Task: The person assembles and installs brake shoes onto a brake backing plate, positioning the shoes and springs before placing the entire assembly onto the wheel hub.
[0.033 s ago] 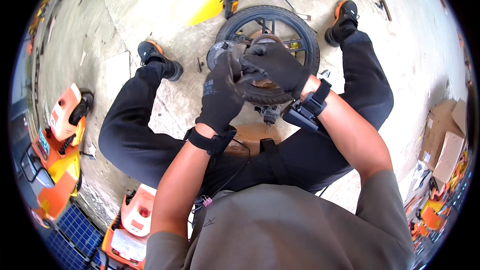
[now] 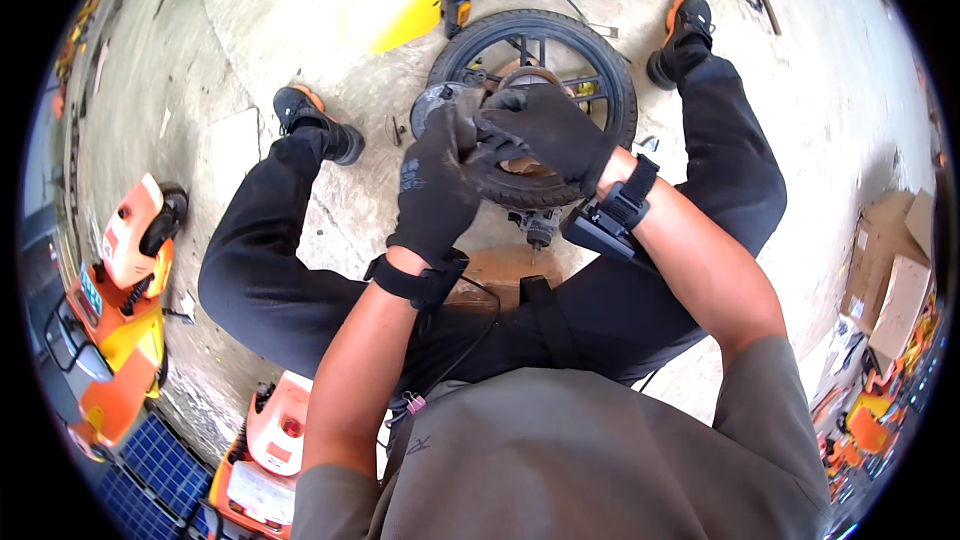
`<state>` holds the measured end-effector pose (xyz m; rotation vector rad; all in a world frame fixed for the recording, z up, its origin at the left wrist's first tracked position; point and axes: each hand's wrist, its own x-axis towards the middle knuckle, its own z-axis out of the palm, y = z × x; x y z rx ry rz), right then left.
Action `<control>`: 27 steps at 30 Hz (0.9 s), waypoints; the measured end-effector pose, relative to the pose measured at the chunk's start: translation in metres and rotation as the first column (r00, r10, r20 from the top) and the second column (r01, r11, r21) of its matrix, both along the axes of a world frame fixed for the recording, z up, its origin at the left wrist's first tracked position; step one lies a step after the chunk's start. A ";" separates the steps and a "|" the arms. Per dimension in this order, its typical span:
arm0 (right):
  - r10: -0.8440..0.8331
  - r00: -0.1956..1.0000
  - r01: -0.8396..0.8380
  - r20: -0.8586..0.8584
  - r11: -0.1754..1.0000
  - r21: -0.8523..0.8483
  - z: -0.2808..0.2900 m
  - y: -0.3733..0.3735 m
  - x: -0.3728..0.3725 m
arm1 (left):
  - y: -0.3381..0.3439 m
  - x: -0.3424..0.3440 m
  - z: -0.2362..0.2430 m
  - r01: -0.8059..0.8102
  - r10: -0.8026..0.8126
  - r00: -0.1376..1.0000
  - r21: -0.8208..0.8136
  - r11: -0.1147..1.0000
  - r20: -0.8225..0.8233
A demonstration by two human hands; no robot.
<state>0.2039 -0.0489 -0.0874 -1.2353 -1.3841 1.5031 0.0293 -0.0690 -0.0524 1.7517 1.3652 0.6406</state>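
Small black wheel (image 2: 540, 100) flat on concrete between the spread legs, straight ahead of both gloved hands. Left hand (image 2: 437, 185) and right hand (image 2: 545, 135) closed together on a dark part over the wheel's near rim. Brown cardboard boxes (image 2: 893, 280) far right of wheel; orange machines (image 2: 120, 310) far left.

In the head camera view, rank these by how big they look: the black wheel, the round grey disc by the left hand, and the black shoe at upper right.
Largest to smallest:
1. black wheel
2. black shoe
3. grey disc, partly hidden by the left hand, so its rank against the shoe is unsure.
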 end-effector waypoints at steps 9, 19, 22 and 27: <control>-0.081 0.976 0.100 0.201 0.991 -0.088 0.010 0.010 0.040 | 0.021 -0.022 0.025 0.012 0.140 0.930 -0.409 0.913 0.341; 0.132 0.878 -0.338 -0.461 0.852 -0.399 0.018 -0.008 0.030 | 0.018 -0.046 0.036 0.085 0.084 0.905 -0.371 0.925 0.417; 0.135 0.871 -0.317 -0.472 0.889 -0.331 0.022 -0.007 0.028 | 0.016 -0.047 0.033 0.084 0.245 0.804 -0.511 0.856 0.542; 0.118 0.879 -0.273 -0.462 0.919 -0.286 0.025 -0.012 0.018 | 0.010 -0.042 0.023 0.052 0.225 0.825 -0.466 0.883 0.519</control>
